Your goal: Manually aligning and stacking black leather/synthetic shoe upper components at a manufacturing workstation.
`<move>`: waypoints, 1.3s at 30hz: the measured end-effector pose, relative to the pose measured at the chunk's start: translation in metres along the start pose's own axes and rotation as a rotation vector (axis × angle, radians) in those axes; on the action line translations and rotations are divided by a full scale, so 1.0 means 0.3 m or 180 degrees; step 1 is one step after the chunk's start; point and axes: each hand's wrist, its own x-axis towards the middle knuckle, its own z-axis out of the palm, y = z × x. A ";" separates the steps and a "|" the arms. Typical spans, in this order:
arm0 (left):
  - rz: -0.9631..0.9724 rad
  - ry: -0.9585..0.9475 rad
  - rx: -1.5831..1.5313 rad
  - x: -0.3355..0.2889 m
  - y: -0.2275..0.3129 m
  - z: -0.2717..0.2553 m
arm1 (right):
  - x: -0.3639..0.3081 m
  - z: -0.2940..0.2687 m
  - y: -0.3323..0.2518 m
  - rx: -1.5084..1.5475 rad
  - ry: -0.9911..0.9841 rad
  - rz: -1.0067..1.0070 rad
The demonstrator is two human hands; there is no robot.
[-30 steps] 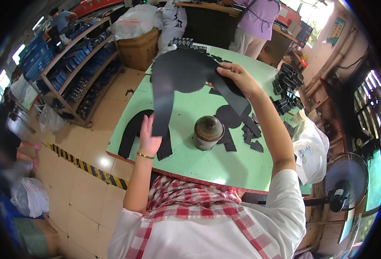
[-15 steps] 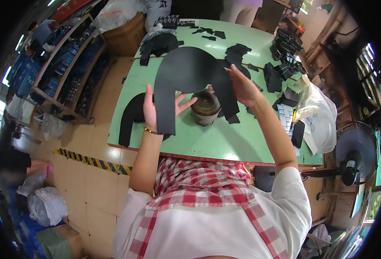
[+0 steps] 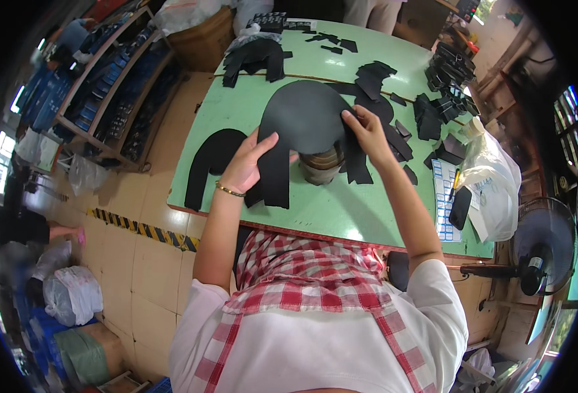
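Note:
Between my hands is a black horseshoe-shaped sheet piece (image 3: 306, 114), raised over the table with its rounded end pointing away from me. My left hand (image 3: 248, 160) grips its left side, thumb on top and fingers underneath. On the far side, my right hand (image 3: 366, 133) pinches the right edge between thumb and fingers. Partly hidden below the sheet stands a brownish round pot-like block (image 3: 321, 168). Another black curved piece (image 3: 215, 157) lies on the table left of my left hand. Stacked black pieces (image 3: 256, 59) lie farther back.
The green table (image 3: 289, 226) also carries black scraps (image 3: 341, 44), black clips or parts (image 3: 449, 72), a phone (image 3: 460, 207) on a blue-and-white sheet, and a white plastic bag (image 3: 498, 177). A fan (image 3: 538, 249) stands right; a shelf rack (image 3: 115, 85) stands left.
My left hand has closed its thumb over the sheet, where its fingers were spread before. My right hand now pinches the edge. The sheet sits flatter and slightly lower.

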 end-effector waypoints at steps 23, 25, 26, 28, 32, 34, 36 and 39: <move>0.1952 0.2218 0.3090 0.189 -0.299 -0.058 | -0.113 0.103 0.242 -0.0513 0.1624 -0.0163; 0.1902 0.2161 0.3052 0.184 -0.320 -0.062 | -0.130 0.109 0.260 -0.0492 0.1639 -0.0206; 0.1883 0.2157 0.3046 0.179 -0.329 -0.059 | -0.143 0.112 0.262 -0.0555 0.1625 -0.0179; 0.1897 0.2108 0.2923 0.174 -0.345 -0.055 | -0.157 0.115 0.270 -0.0474 0.1610 -0.0166; 0.1832 0.2064 0.2861 0.150 -0.364 -0.051 | -0.195 0.124 0.281 -0.0103 0.1489 -0.0084; 0.1869 0.2052 0.2873 0.140 -0.384 -0.067 | -0.216 0.128 0.292 -0.0066 0.1437 -0.0046; 0.1770 0.2008 0.2773 0.129 -0.387 -0.047 | -0.238 0.119 0.321 -0.0037 0.1419 -0.0024; 0.1581 0.1931 0.2639 0.107 -0.400 -0.040 | -0.260 0.101 0.377 0.0269 0.1329 0.0092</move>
